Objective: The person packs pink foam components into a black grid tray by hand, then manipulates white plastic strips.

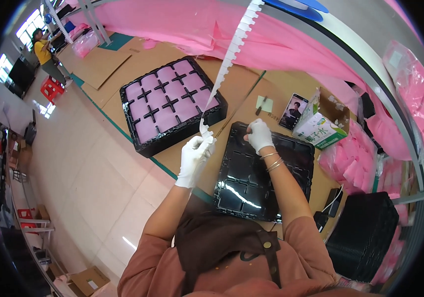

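Note:
A white strip with a toothed edge (233,48) runs down from a blue reel (298,9) at the top. My left hand (195,159), in a white glove, pinches the strip's lower end. My right hand (260,135), gloved with bare fingertips, is curled closed over a black plastic tray (244,185); whatever its fingers hold, if anything, is too small to make out. That tray lies in front of me, its shallow compartments bare. Beyond my left hand, a deeper black tray stack (145,148) carries lilac-pink pieces (170,81) in its compartments.
A phone (293,111) leans by a white-and-green carton (321,129). Pink pieces in clear bags (353,158) and stacked black trays (363,235) stand at the right. Near the phone lies a small tool (261,105). Far left, a person (48,54) stands behind a red stool (52,89).

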Tool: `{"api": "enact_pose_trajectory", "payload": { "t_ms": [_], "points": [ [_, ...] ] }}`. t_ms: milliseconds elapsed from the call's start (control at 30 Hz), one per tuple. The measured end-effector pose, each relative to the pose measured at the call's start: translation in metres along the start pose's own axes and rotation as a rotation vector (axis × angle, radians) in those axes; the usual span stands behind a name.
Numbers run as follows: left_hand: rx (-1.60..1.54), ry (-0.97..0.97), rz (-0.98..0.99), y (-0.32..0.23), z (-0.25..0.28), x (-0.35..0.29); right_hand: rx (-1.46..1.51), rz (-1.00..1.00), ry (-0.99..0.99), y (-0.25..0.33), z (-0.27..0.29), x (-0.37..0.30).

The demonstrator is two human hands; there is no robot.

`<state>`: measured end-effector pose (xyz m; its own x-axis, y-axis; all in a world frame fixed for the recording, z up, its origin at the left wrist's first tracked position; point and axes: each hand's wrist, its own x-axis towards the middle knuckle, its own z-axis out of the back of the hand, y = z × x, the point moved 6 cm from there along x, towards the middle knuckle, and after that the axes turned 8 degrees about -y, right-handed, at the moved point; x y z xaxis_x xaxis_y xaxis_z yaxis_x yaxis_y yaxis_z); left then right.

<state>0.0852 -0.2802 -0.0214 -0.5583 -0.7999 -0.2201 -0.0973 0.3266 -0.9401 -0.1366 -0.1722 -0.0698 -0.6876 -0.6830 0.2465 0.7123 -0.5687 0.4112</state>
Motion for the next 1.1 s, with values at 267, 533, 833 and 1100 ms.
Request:
{"api": "enact_pose_trajectory", "payload": {
  "t_ms": [267,533,833,1100],
  "points": [
    [-0.041,0.087,0.016,0.011,-0.02,-0.005,1.02,-0.198,-0.088,0.043,0.023,-0.042],
    [-0.029,0.198,0.105,0.002,-0.065,-0.027,1.449,-0.465,0.0,0.06,0.053,-0.088],
    [-0.055,0.262,0.067,-0.006,-0.091,-0.026,1.382,-0.514,-0.081,0.058,0.073,-0.103],
    [0.002,0.193,0.072,-0.011,-0.088,-0.026,1.246,-0.3,-0.272,0.069,0.092,-0.111]
  ]
}}
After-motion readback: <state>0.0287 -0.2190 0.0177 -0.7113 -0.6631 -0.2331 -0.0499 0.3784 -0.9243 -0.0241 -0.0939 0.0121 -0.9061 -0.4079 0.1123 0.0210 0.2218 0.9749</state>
